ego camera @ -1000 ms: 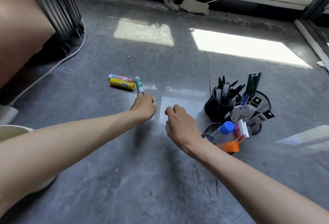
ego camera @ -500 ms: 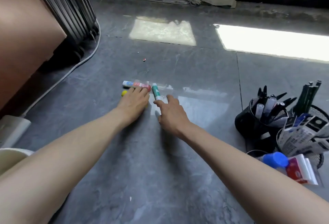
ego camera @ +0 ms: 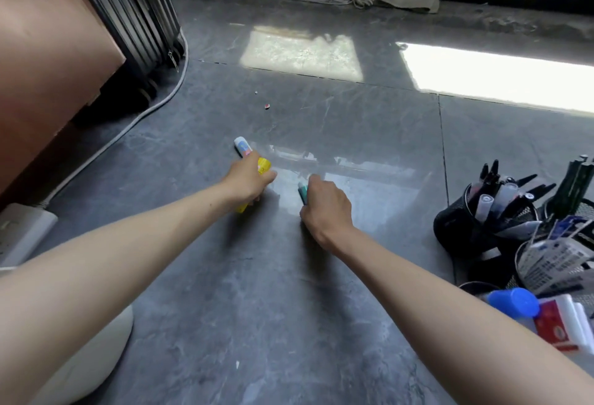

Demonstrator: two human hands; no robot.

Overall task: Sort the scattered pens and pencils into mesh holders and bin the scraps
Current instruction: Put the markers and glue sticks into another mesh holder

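My left hand [ego camera: 247, 184] grips two sticks at once just above the grey floor: a yellow glue stick [ego camera: 264, 166] and a white-capped multicoloured one [ego camera: 242, 146] that pokes out behind my fingers. My right hand [ego camera: 326, 207] is curled round a teal marker [ego camera: 302, 191], whose end shows at my thumb. At the right stands a black mesh holder [ego camera: 456, 227] full of black pens, with a second mesh holder [ego camera: 588, 208] behind it holding dark green pencils and packaged items.
A small red-and-white scrap [ego camera: 266, 106] and a tiny white bit [ego camera: 256, 92] lie on the floor farther out. A cream bin [ego camera: 90, 369] sits at lower left. A white cable [ego camera: 128, 129] runs past the brown cabinet [ego camera: 48, 51]. A blue-capped bottle [ego camera: 514, 303] leans at lower right.
My left hand has closed round the yellow and multicoloured sticks and raised them. My right hand has taken hold of the teal marker. The view has shifted closer.
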